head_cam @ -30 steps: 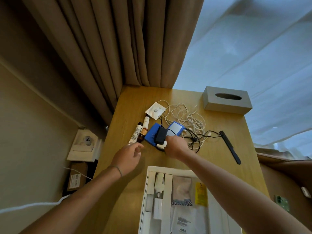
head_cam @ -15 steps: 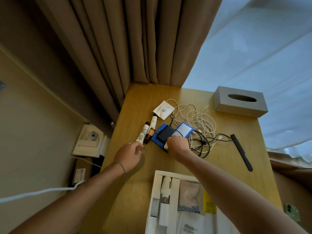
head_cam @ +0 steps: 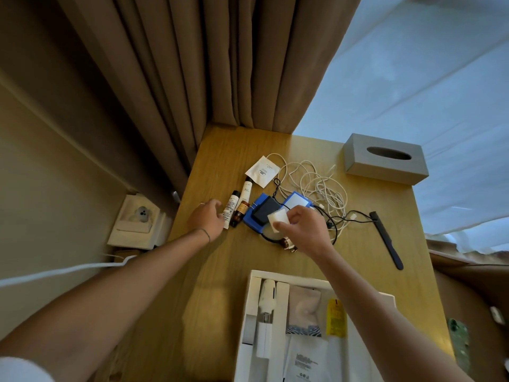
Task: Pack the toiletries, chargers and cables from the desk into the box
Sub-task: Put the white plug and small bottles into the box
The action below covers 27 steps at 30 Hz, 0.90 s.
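Two hands: right hand (head_cam: 303, 230) fingers pinch a flat white square pad (head_cam: 278, 219); left hand (head_cam: 207, 218) fingers curl at a slim tube (head_cam: 229, 209).

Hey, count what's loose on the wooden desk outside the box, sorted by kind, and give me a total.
Slim toiletry tubes: 2
White paper sachet: 1
Small white charger cube: 1
Blue flat cases: 2
Black pouch: 1
Tangled cable pile: 1
Black comb: 1
Grey tissue box: 1
Total: 10

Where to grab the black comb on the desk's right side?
Take the black comb at its thicker near end, pinching across its narrow width from above. It lies flat and apart from the cable tangle, so the right hand likely reaches it unobstructed.
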### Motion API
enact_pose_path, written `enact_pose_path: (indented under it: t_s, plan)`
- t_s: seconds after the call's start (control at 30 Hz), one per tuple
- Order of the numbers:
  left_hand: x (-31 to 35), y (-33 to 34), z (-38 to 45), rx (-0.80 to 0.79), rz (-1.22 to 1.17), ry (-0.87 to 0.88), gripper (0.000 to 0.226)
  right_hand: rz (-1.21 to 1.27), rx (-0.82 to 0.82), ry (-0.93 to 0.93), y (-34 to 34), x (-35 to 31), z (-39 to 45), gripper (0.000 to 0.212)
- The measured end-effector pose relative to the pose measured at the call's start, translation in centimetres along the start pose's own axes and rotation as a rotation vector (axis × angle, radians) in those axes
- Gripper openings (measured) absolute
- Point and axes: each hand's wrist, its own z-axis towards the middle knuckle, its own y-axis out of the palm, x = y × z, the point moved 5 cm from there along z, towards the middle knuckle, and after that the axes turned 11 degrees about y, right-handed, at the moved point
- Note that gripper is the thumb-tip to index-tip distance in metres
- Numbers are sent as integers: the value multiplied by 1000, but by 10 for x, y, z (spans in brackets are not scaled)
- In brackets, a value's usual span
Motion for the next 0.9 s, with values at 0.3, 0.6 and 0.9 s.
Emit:
enact_pose_path:
  t_s: [0.3, 0.6, 0.9]
  plan:
    - [6, 16, 26, -72, 26, 2, 18, 408, -123, 56, -1, -4, -53, 49]
    - [-6, 12, 9, -27, -192, -83, 41, 517, -173, 75, -4, 5, -77, 36]
    - [30, -5, -79, 61, -549, -75, 46, 549, -367, 58, 4, 20, -133, 34]
